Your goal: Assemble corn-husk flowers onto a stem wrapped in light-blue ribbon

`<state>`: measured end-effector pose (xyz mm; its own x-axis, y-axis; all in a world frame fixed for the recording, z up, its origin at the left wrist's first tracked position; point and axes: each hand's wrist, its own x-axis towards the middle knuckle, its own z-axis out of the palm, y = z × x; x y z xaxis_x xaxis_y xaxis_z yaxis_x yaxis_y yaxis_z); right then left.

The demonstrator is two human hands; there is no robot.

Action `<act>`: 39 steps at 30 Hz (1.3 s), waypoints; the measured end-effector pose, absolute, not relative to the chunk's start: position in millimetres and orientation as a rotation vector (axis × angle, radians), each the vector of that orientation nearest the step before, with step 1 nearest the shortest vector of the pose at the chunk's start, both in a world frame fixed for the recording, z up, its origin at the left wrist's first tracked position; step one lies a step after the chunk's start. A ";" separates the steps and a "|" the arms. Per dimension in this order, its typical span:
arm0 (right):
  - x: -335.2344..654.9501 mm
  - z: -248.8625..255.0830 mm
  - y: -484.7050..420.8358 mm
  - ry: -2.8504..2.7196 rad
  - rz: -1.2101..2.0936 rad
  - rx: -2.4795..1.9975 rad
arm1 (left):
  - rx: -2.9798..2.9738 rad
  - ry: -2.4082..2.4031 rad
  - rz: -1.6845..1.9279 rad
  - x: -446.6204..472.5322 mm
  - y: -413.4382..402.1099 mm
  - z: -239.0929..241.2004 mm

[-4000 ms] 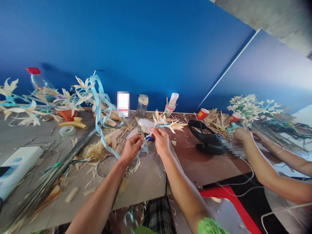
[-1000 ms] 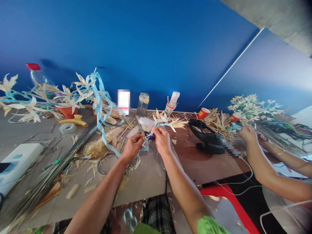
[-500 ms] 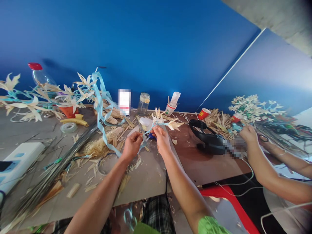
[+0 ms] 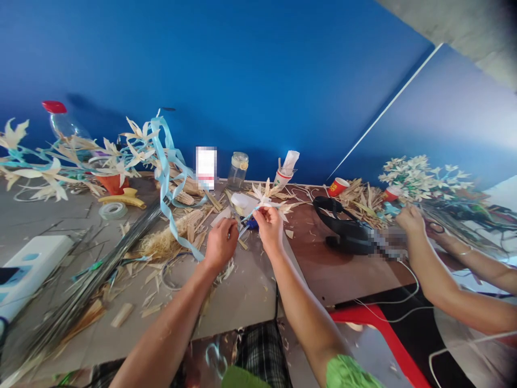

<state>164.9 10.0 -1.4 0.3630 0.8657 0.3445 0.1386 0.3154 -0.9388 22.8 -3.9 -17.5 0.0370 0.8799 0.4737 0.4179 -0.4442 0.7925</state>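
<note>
My right hand (image 4: pixel 270 227) pinches the blue-wrapped stem of a pale husk flower (image 4: pixel 266 191), whose petals fan out above and right of my fingers. My left hand (image 4: pixel 221 240) is curled closed just to the left, a small gap away. A light-blue ribbon (image 4: pixel 172 218) loops down from the left-hand flower branches and runs behind my left wrist; a short stretch shows between my hands. My left fingers are closed on this ribbon, though the exact grip is partly hidden. A dark-blue handled tool (image 4: pixel 252 223) lies behind my right fingers, mostly covered.
To the left are a bundle of thin wires (image 4: pixel 100 269), a tape roll (image 4: pixel 113 210), a white power strip (image 4: pixel 36 275) and husk-flower branches (image 4: pixel 52 172). A clear jar (image 4: pixel 238 170) and red paper cup (image 4: pixel 338 187) stand behind. At right, a co-worker's arms (image 4: pixel 440 269) reach near a black headset (image 4: pixel 343 231).
The flower has turned in my right hand, its petals now more bunched together. My left hand has rolled so its back shows more. The co-worker's hand has barely moved.
</note>
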 end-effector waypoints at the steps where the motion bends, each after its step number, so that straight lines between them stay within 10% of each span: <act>1: 165.6 -2.5 10.0 -1.131 0.602 -1.193 | 1.855 1.326 1.390 23.3 -4.1 -17.0; 19: 177.8 -9.5 7.0 -1.666 -0.394 -1.263 | 1.029 0.905 1.232 32.1 -7.2 -11.9; 39: 167.5 -12.8 13.0 -1.155 0.499 -1.071 | 0.623 0.593 1.149 15.8 -0.5 -1.7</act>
<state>167.5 13.0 -12.8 0.3727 0.7909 0.4854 0.1895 0.4472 -0.8741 15.8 -0.5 -1.7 0.2980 0.9483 -0.1090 -0.6376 0.2827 0.7166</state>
